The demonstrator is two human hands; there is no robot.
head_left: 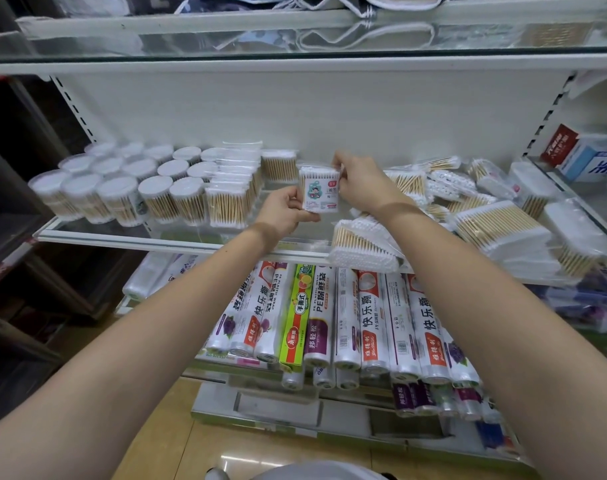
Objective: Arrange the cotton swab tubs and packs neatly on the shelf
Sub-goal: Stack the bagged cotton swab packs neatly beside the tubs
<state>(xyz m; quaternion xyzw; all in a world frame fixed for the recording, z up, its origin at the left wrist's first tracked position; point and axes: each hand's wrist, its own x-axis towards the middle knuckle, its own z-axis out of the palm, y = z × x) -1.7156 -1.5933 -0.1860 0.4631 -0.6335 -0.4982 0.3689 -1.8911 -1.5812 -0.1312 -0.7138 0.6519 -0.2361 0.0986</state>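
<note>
Both hands are gripping a small clear plastic pack of white-tipped cotton swabs with a cartoon label (319,190) above the middle of the glass shelf (122,233): left hand (286,211) pinching its lower edge, right hand (359,181) its top. Round clear tubs of wooden-stemmed swabs (122,188) are standing toward the shelf's left end, loose packs (496,223) lying toward its right.

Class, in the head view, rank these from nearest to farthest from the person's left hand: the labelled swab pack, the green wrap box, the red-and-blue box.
1. labelled swab pack: held by left hand.
2. green wrap box: shelf below.
3. red-and-blue box: far right.
</note>
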